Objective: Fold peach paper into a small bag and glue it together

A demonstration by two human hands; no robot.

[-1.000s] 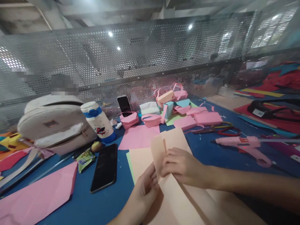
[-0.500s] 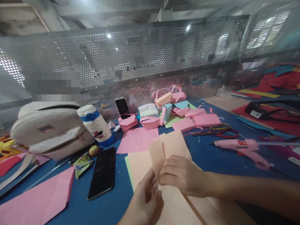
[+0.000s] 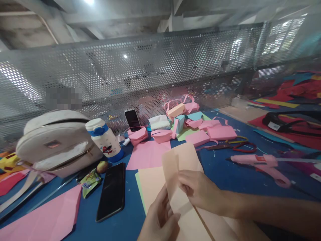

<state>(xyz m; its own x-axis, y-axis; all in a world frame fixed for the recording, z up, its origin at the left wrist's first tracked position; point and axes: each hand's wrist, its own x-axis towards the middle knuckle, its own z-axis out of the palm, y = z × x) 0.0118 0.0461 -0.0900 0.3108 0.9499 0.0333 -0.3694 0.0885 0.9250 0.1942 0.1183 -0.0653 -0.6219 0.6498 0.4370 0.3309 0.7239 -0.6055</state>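
Note:
In the head view I hold a folded sheet of peach paper (image 3: 170, 165) at the lower middle, its left edge bent up into a narrow flap. My left hand (image 3: 160, 217) grips that edge low down, thumb in front and fingers partly hidden behind. Curled fingers of my right hand (image 3: 203, 190) pinch the paper near the fold line. Beneath it lie another peach sheet (image 3: 149, 179) and the strip of a green sheet (image 3: 140, 194). Just beyond is a flat pink sheet (image 3: 149, 154).
To the right lie a pink glue gun (image 3: 265, 160) and scissors (image 3: 242, 145). Small folded paper bags (image 3: 162, 135) stand along the perforated metal screen (image 3: 155, 67). On the left are a phone (image 3: 111, 190), a snack packet (image 3: 90, 182), a bottle (image 3: 105, 140) and a white backpack (image 3: 62, 144).
The view has tilted slightly, so things sit a little lower. My right hand's fingers have curled in more and shifted right along the paper; the left hand keeps its hold.

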